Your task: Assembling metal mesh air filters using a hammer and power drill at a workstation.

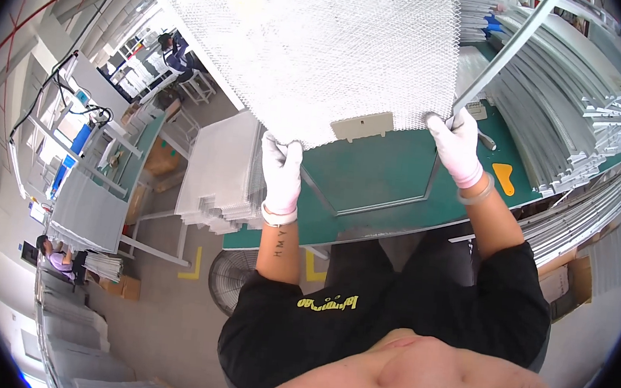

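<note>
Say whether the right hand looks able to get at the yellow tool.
Probably yes: the yellow tool lies uncovered on the green table near the right hand, though that hand grips the mesh.

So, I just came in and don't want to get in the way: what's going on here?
A person is holding up a silvery mesh sheet by its near edge, with the gloved left hand near one corner and the gloved right hand near the other. Below, a thin rectangular frame lies on the green table, its far part hidden by the mesh. A pile of panels stands to the left, and a yellow scraper-shaped tool lies to the right.
</note>
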Available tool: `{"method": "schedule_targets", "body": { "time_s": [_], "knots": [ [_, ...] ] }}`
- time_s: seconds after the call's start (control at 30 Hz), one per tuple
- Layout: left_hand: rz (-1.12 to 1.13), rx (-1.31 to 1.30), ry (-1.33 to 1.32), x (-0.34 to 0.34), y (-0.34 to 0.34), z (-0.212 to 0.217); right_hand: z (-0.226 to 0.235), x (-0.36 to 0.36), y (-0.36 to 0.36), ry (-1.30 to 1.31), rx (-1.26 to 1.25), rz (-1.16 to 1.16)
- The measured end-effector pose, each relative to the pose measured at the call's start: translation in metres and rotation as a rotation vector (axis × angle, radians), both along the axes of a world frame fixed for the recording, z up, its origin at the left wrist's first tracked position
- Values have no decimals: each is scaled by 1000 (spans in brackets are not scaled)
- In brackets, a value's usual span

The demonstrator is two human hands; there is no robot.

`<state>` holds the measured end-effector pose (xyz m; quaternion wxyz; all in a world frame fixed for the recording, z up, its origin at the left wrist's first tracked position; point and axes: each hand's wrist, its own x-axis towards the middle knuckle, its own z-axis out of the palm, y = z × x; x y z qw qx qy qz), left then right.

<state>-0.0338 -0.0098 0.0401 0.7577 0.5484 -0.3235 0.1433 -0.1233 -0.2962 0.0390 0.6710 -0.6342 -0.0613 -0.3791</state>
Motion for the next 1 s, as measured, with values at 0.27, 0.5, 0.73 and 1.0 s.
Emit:
{"method": "schedule_targets", "body": {
  "time_s": [0.27,0.5,0.73,1.0],
  "knots": [
    [-5,118,-56,23,-1,-34,-42,30,-19,-71,-2,184],
    [4,334,62,17,6,-89,-73,17,-25,173,-266,32],
    [-103,59,75,24,20,-41,-5,15,-28,30,-26,156],
    [300,28,-68,18,-8,-18,0,24,-3,167,-230,-393]
  ]
}}
